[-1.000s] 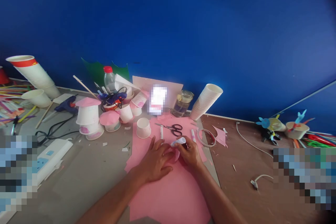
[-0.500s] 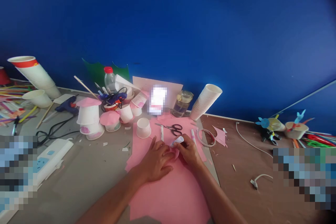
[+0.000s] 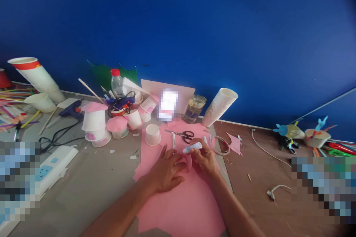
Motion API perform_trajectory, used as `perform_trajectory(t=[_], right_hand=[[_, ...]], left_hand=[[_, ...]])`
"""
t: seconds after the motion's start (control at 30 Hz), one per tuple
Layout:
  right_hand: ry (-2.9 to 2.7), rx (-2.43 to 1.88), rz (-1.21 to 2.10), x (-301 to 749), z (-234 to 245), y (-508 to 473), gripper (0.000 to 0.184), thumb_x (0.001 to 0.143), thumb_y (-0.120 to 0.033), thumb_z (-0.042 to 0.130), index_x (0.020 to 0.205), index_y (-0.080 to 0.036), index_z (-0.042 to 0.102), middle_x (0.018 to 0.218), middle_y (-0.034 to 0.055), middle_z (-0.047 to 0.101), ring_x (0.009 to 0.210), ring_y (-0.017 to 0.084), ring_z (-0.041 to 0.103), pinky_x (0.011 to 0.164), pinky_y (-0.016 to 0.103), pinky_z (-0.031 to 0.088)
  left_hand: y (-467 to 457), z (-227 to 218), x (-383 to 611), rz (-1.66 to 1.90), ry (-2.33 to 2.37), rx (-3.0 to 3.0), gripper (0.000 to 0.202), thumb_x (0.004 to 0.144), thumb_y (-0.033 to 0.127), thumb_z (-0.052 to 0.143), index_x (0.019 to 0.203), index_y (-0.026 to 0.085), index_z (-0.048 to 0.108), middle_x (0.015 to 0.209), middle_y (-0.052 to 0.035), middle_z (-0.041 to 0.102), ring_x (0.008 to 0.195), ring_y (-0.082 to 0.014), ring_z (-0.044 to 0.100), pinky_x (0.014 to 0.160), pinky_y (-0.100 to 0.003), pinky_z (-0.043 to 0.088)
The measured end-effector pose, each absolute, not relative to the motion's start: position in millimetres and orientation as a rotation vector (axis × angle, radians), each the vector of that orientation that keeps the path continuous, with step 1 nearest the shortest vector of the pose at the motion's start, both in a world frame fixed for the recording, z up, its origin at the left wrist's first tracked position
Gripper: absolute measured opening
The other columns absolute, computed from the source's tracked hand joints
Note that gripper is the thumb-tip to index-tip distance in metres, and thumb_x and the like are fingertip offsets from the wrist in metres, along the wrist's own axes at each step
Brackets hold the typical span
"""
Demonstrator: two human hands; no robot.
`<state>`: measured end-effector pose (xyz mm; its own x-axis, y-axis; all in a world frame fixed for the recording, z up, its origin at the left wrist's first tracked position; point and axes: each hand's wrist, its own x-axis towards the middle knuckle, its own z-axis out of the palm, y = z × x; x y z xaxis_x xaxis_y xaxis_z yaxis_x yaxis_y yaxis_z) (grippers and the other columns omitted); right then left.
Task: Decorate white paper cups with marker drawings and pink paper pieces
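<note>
In my right hand (image 3: 205,158) is a small white tube with a blue label, which looks like a glue stick (image 3: 193,148); it is tilted, thumb and fingers closed around it. My left hand (image 3: 169,169) lies flat with fingers spread, pressing on a small curved piece of pink paper (image 3: 189,164). Beneath both hands stretches a large pink sheet (image 3: 180,207). Beyond them on it lie black-handled scissors (image 3: 187,136) and a white marker (image 3: 174,140). An upturned paper cup (image 3: 152,134) stands to the left. The tube's lower tip is hard to make out.
Behind are a lit phone (image 3: 168,104), a glass jar (image 3: 194,109) and a leaning cup stack (image 3: 220,106). A tape roll (image 3: 220,145) lies right. Pink-topped cups (image 3: 94,124), a glue gun (image 3: 71,109) and a power strip (image 3: 55,170) occupy the left; a white cable (image 3: 268,148) crosses the brown surface.
My right hand has shifted slightly right with the tube, which now leans more toward level. My left hand stays almost where it was on the pink paper.
</note>
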<state>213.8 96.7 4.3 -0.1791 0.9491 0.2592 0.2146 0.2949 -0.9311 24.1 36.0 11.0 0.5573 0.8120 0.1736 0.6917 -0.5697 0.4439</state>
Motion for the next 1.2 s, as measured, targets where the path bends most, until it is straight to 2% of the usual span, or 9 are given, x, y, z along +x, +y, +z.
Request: perform_trajectory(t=[0.1,0.2,0.33,0.53,0.63,0.83,1.0,1.2], right_hand=[[-1.744,-1.056,0.850,213,6,95,0.012,0.081,-0.033,0.060,0.087,-0.022,0.062,0.091,0.0054,0.062,0.089,0.021,0.059,0.079,0.034,0.048],[-1.922,-1.004,0.738,209,6,93,0.007,0.080,-0.026,0.059,0.084,-0.022,0.064,0.092,0.0065,0.061,0.090,0.022,0.058,0.081,0.036,0.047],[-1.911,-1.037,0.776,206,5,92,0.008,0.080,-0.021,0.057,0.086,-0.021,0.062,0.092,0.0067,0.061,0.088,0.021,0.059,0.081,0.035,0.047],[-1.837,-1.076,0.817,210,2,96,0.009,0.079,-0.025,0.060,0.087,-0.021,0.063,0.091,0.0055,0.061,0.091,0.021,0.059,0.082,0.034,0.047],[-1.850,-1.057,0.836,212,1,97,0.008,0.079,-0.025,0.061,0.085,-0.021,0.064,0.092,0.0053,0.062,0.092,0.021,0.059,0.084,0.035,0.047],[-1.824,-0.975,0.903,211,-1,97,0.013,0.079,-0.029,0.063,0.090,-0.022,0.064,0.095,0.0058,0.063,0.098,0.022,0.059,0.087,0.036,0.047],[-1.786,-0.992,0.967,214,7,97,0.018,0.079,-0.037,0.063,0.089,-0.023,0.064,0.096,0.0054,0.064,0.099,0.022,0.059,0.086,0.035,0.048],[-1.800,-1.022,0.922,219,16,95,0.017,0.081,-0.038,0.059,0.089,-0.023,0.062,0.096,0.0058,0.064,0.094,0.022,0.059,0.083,0.036,0.049]], left_hand=[[36,13,25,0.522,1.239,2.464,0.033,0.080,0.038,0.060,0.112,0.031,0.060,0.117,-0.0010,0.056,0.117,-0.0284,0.040,0.111,-0.061,0.007],[36,13,24,0.530,1.238,2.472,0.040,0.080,0.038,0.059,0.119,0.031,0.056,0.116,-0.0022,0.056,0.113,-0.0284,0.042,0.111,-0.062,0.008],[37,13,24,0.518,1.239,2.481,0.043,0.080,0.040,0.058,0.122,0.030,0.054,0.119,-0.0031,0.054,0.114,-0.0282,0.042,0.111,-0.061,0.010],[37,11,22,0.510,1.229,2.445,0.040,0.080,0.040,0.058,0.119,0.028,0.056,0.125,-0.0034,0.052,0.123,-0.0316,0.034,0.111,-0.061,0.010],[37,12,23,0.513,1.221,2.446,0.041,0.081,0.040,0.058,0.121,0.028,0.055,0.121,-0.0027,0.055,0.120,-0.0306,0.038,0.111,-0.062,0.007],[36,15,25,0.542,1.245,2.464,0.034,0.082,0.038,0.056,0.114,0.029,0.059,0.112,-0.0003,0.060,0.110,-0.0249,0.045,0.113,-0.057,0.005],[36,15,24,0.508,1.193,2.511,0.034,0.081,0.039,0.057,0.114,0.032,0.060,0.120,0.0003,0.057,0.121,-0.0289,0.037,0.112,-0.059,0.007],[36,15,24,0.477,1.190,2.524,0.038,0.081,0.042,0.057,0.117,0.032,0.058,0.125,-0.0020,0.055,0.120,-0.0302,0.038,0.111,-0.062,0.009]])
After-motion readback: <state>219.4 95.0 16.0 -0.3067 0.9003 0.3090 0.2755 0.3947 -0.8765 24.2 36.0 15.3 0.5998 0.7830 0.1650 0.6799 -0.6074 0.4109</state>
